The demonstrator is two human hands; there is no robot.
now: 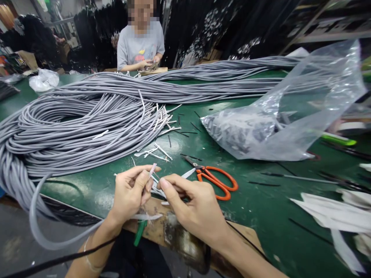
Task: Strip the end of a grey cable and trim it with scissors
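My left hand (131,191) is closed round the end of a grey cable (43,235) that loops down off the table's near edge and back up into my fist. A thin whitish tip sticks up between thumb and forefinger. My right hand (191,204) pinches at that same cable end, fingertips touching the left hand's. Both hands hover over the front edge of the green table (261,208). Orange-handled scissors (216,179) lie just beyond my right hand, blades pointing left.
A big bundle of grey cables (75,123) covers the left and back of the table. White sheath scraps (158,150) lie scattered. A clear plastic bag (284,116) sits at right, white strips (333,216) at far right. A person in a grey shirt (141,44) works across the table.
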